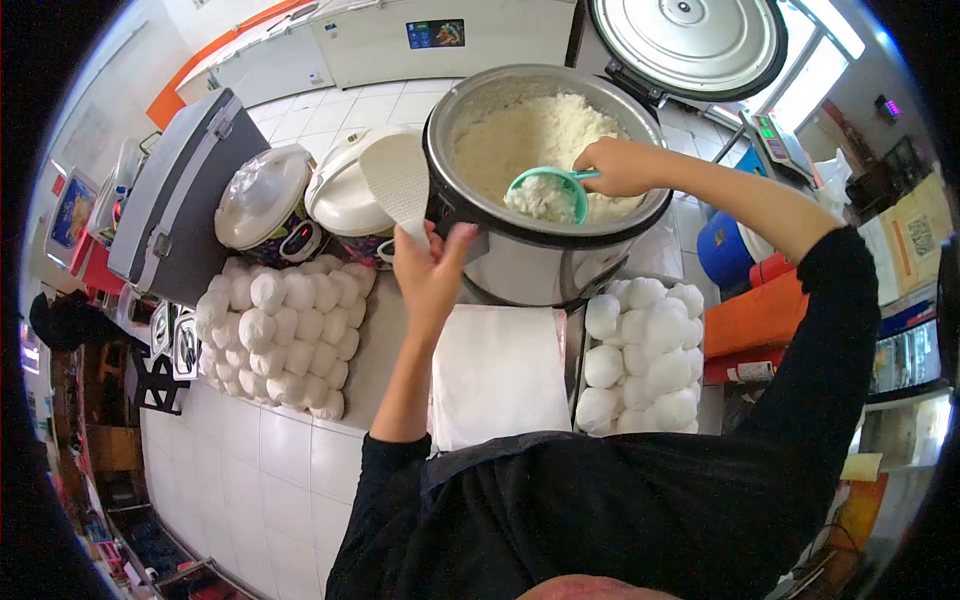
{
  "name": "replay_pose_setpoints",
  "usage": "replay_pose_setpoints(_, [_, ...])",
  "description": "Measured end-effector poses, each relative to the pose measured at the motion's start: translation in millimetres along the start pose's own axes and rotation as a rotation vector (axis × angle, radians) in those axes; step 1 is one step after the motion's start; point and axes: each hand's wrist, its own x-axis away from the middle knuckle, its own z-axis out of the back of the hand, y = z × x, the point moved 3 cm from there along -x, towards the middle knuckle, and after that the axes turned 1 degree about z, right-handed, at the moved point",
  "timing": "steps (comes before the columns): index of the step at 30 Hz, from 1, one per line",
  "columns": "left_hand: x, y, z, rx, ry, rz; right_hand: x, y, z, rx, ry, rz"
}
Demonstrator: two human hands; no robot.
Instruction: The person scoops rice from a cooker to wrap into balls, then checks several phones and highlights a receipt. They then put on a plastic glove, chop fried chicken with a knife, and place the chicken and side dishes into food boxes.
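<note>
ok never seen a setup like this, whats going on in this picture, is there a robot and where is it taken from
There is no robot: a person in black sleeves works with two bare hands. The single picture comes from a camera worn on that person's head, looking forward and down.

The left hand holds a white paddle with a bumpy blade. The right hand holds a mint-green scoop filled with white, grainy food, over a large, round, silver pot containing more; it looks like cooked rice.

On the grey work surface, white sheets lie in front of the pot, between two groups of round white lumps, one on the left and one on the right. What the lumps are, I cannot tell.
</note>
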Motion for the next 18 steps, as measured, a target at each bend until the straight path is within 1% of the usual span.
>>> replay_pose_setpoints(1, [0.4,3.9,3.9,0.005,-0.006,0.001,4.5,6.5,2.0,-0.001,0.000,-0.008])
replay_pose_setpoints(3, [-0.4,14.8,4.5,0.521,-0.134,0.349,15.7,23.8,3.0,-0.448,-0.069,-0.292])
replay_pose_setpoints(4, [-4.7,27.4,-0.1,0.388,-0.213,0.314,21.9,26.3,3.9,-0.592,0.000,-0.306])
replay_pose_setpoints(5, [-10.5,38.0,-4.8,0.394,-0.217,0.312,26.2,27.0,5.6,-0.588,0.003,-0.311])
replay_pose_setpoints(7, [-15.7,49.0,-24.0,0.372,-0.486,0.522,37.1,22.3,12.0,-0.818,0.214,-0.378])
replay_pose_setpoints(8, [-19.1,49.9,-36.7,0.323,-0.511,0.476,38.7,19.7,11.0,-0.843,0.250,-0.411])
replay_pose_setpoints(9, [-24.6,52.2,-48.0,0.324,-0.517,0.473,39.3,17.5,8.8,-0.842,0.255,-0.415])
replay_pose_setpoints(11, [-29.8,54.6,-72.9,0.293,-0.691,0.530,43.9,12.0,2.8,-0.918,0.377,-0.403])
replay_pose_setpoints(12, [-32.5,54.5,-81.4,0.294,-0.698,0.534,48.2,-0.8,3.9,-0.988,0.433,-0.437])
replay_pose_setpoints(13, [-33.4,54.0,-89.2,0.326,-0.729,0.546,49.8,-4.5,1.5,-0.994,0.432,-0.445])
replay_pose_setpoints(15, [-32.4,54.8,-99.8,0.354,-0.768,0.570,55.3,-6.5,-1.4,-0.880,0.596,-0.466])
replay_pose_setpoints(16, [-28.9,56.1,-103.3,0.368,-0.806,0.595,56.0,-2.7,-7.2,-0.849,0.647,-0.494])
replay_pose_setpoints(17, [-23.9,57.0,-105.3,0.380,-0.844,0.622,57.0,-2.8,-12.9,-0.859,0.637,-0.506])
replay_pose_setpoints(18, [-20.1,62.8,-106.2,0.376,-0.843,0.632,58.6,-3.0,-14.7,-0.876,0.675,-0.511])
